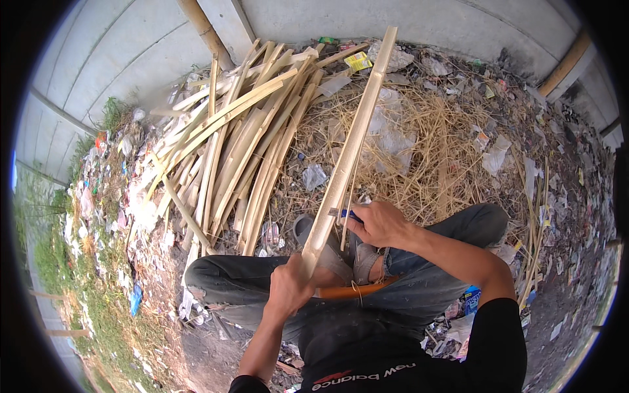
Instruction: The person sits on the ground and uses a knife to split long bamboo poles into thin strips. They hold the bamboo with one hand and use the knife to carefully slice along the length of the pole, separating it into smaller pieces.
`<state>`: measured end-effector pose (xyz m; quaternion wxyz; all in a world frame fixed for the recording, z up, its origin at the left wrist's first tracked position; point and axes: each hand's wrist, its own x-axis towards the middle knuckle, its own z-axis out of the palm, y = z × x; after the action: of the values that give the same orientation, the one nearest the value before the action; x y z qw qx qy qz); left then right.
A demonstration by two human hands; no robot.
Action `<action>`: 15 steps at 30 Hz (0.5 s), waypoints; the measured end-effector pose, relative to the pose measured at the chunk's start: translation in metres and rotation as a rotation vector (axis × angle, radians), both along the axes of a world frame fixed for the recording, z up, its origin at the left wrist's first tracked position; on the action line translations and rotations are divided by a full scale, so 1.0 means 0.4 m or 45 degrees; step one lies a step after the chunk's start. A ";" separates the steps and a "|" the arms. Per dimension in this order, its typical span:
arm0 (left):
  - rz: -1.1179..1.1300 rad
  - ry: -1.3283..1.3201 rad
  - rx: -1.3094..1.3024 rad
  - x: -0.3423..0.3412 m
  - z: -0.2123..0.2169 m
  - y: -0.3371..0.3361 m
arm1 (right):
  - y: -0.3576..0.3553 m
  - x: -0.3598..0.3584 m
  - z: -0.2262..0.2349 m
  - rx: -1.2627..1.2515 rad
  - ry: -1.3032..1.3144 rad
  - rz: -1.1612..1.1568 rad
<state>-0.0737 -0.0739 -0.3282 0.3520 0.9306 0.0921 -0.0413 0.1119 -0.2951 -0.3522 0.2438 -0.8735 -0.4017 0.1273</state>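
A long split bamboo strip, its hollow inner side facing up, slants from my lap toward the wall. My left hand is closed round its near end, above my left shin. Farther up the strip, at its right edge, my right hand grips a small blue-handled knife. The short blade lies against the bamboo; its tip is hard to make out. A thin bamboo sliver runs alongside the strip near the blade. Below my hands, an orange-brown object rests across my crossed legs, its kind unclear.
Left of the strip lies a big pile of split bamboo. Thin shavings and plastic litter cover the ground to the right. A concrete wall with bamboo posts rises behind. Loose thin strips lie beyond my right knee.
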 end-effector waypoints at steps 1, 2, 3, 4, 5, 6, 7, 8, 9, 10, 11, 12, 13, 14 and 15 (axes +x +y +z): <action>0.012 0.001 0.016 0.006 0.000 0.001 | 0.006 0.004 0.015 -0.038 0.004 0.013; 0.025 0.003 0.032 0.011 0.001 0.003 | 0.010 0.016 0.037 -0.076 0.008 0.026; 0.017 0.032 0.041 0.009 0.001 0.004 | 0.005 0.035 0.037 -0.008 0.000 -0.047; 0.006 0.060 0.053 0.006 0.003 0.007 | -0.007 0.068 0.032 0.064 -0.010 -0.124; -0.004 0.089 0.067 0.002 0.004 0.011 | -0.020 0.104 0.025 0.136 -0.020 -0.200; -0.026 0.099 0.070 -0.009 -0.002 0.015 | -0.037 0.156 0.023 0.108 0.013 -0.321; -0.054 0.107 0.072 -0.028 -0.013 0.018 | -0.065 0.212 0.021 0.079 0.043 -0.448; -0.076 0.112 0.079 -0.047 -0.022 0.024 | -0.087 0.246 0.013 0.056 0.072 -0.569; -0.150 0.106 0.084 -0.064 -0.030 0.036 | -0.108 0.259 -0.007 0.018 -0.004 -0.513; -0.160 0.117 0.087 -0.072 -0.032 0.038 | -0.123 0.272 -0.028 -0.020 -0.077 -0.452; -0.169 0.127 0.091 -0.076 -0.031 0.040 | -0.136 0.285 -0.047 -0.060 -0.150 -0.392; -0.174 0.154 0.088 -0.087 -0.031 0.040 | -0.139 0.284 -0.052 -0.077 -0.167 -0.376; -0.174 0.163 0.080 -0.092 -0.032 0.044 | -0.141 0.288 -0.055 -0.095 -0.185 -0.360; -0.182 0.169 0.088 -0.088 -0.028 0.048 | -0.142 0.293 -0.059 -0.112 -0.203 -0.343; -0.187 0.171 0.095 -0.079 -0.019 0.048 | -0.139 0.302 -0.062 -0.095 -0.189 -0.342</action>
<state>-0.1053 -0.0547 -0.3359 0.3062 0.9424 0.0484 -0.1258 0.2328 -0.3509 -0.3769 0.1955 -0.9348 -0.2933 0.0436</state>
